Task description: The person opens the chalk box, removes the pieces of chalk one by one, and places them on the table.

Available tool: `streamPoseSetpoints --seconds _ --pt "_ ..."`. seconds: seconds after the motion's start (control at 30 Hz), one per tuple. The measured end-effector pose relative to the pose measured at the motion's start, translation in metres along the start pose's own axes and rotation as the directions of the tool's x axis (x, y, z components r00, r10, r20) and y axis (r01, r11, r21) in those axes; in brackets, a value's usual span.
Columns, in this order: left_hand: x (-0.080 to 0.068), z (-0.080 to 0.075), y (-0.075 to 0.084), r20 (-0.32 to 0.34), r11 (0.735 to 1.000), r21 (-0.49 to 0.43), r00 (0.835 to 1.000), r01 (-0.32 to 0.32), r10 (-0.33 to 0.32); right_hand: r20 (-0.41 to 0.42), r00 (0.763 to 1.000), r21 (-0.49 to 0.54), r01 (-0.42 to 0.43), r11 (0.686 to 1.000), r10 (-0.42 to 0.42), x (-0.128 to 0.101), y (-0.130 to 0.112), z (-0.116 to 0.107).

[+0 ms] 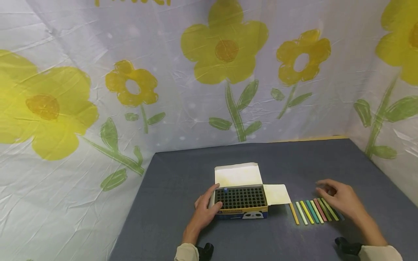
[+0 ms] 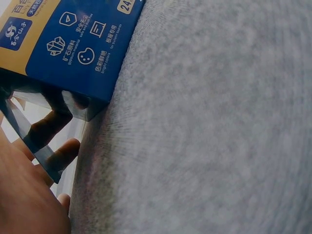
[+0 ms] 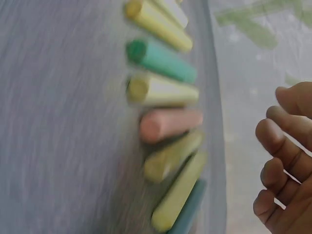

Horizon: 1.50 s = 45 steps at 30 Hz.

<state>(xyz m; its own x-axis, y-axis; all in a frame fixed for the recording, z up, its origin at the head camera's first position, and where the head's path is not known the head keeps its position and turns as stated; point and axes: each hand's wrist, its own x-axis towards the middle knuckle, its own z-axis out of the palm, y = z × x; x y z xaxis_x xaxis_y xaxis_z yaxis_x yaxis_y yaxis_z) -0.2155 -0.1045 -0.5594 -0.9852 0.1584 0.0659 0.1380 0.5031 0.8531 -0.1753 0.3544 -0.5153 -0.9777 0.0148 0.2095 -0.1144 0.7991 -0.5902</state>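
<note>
Grey cloth covers the counter (image 1: 183,174). On it stands an open chalk box (image 1: 241,203) with a dark grid of holes; the left hand (image 1: 204,208) grasps its left side, fingers (image 2: 51,124) curled against the wall. Just right of the box lies a row of coloured chalk sticks (image 1: 313,211). The right hand (image 1: 339,199) hovers over the far sticks, fingers (image 3: 280,146) loosely bent, holding nothing.
</note>
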Motion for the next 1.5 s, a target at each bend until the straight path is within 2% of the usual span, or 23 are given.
streamPoseSetpoints --seconds 0.23,0.6,0.97,1.2,1.5 --pt "-0.001 0.000 -0.001 0.003 1.000 0.004 1.000 0.004 -0.004 -0.113 0.990 0.095 0.095 0.991 -0.084 0.006 -0.024 0.011" --pt "0.001 0.001 -0.001 -0.008 1.000 0.020 1.000 -0.005 0.005 -0.164 0.977 0.179 0.168 0.969 -0.139 0.015 -0.059 0.032" --pt "0.001 0.001 -0.004 0.003 1.000 0.015 1.000 -0.027 0.027 -0.213 0.955 0.208 0.249 0.946 -0.204 0.019 -0.085 0.058" --pt "0.001 0.001 -0.004 0.004 1.000 0.016 1.000 0.001 -0.001 -0.203 0.948 0.243 0.291 0.925 -0.245 0.024 -0.104 0.072" --pt "0.000 0.000 -0.002 0.002 1.000 0.019 1.000 -0.008 0.008 -0.182 0.933 0.308 0.354 0.883 -0.311 0.028 -0.136 0.091"
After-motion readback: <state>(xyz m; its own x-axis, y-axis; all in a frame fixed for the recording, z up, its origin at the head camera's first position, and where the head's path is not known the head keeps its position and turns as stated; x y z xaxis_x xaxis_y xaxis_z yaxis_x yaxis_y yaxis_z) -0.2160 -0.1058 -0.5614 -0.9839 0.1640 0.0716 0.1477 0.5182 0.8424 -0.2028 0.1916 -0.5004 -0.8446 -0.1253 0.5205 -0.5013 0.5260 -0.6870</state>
